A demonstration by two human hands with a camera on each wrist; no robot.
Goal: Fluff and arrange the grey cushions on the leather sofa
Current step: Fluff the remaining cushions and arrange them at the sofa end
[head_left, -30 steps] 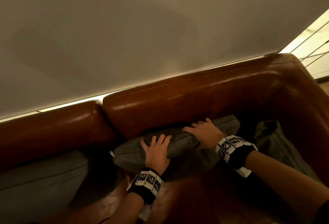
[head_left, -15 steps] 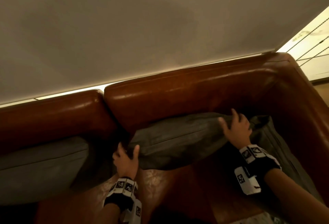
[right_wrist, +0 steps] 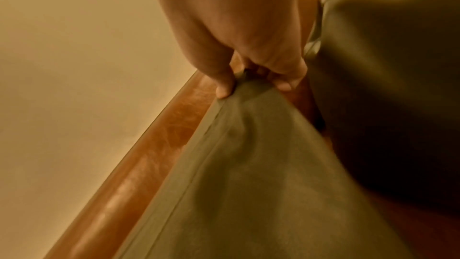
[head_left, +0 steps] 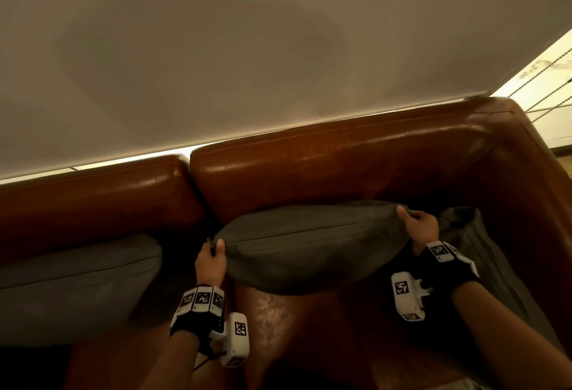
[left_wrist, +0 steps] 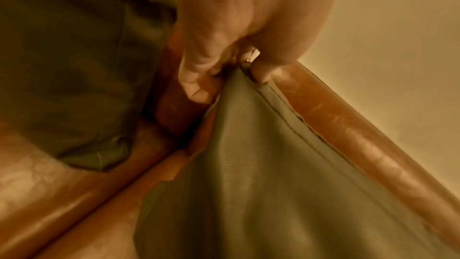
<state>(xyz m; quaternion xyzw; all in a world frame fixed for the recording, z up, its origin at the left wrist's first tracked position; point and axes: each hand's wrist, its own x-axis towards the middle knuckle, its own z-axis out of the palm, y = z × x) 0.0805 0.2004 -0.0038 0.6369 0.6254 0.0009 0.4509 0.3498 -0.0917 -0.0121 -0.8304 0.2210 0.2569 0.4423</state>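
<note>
Across the centre of the head view, the middle grey cushion stretches lengthwise between two hands, its upper edge leaning against the backrest of the brown leather sofa and its lower bulge hanging over the seat. A seam runs along its top face. At its left corner the left hand pinches the fabric, thumb on the near side and fingers curled behind; the left wrist view shows the same pinch, thumb tip and fingers closed on the seamed corner of the cushion. Whether the small dark zipper pull at that corner is under the thumb cannot be told. At the right corner the right hand grips the cushion's end, thumb laid over the top and fingers wrapped around the edge; the right wrist view shows thumb and fingertips gathering the corner into a point.

Left of centre, a second grey cushion lies against the backrest, apart from the held one. In the right part of the frame a third grey cushion stands in the sofa's corner just behind the right hand. Both wrists wear black bands with white marker blocks. A pale wall fills the upper frame, with a bright strip in the upper right corner.
</note>
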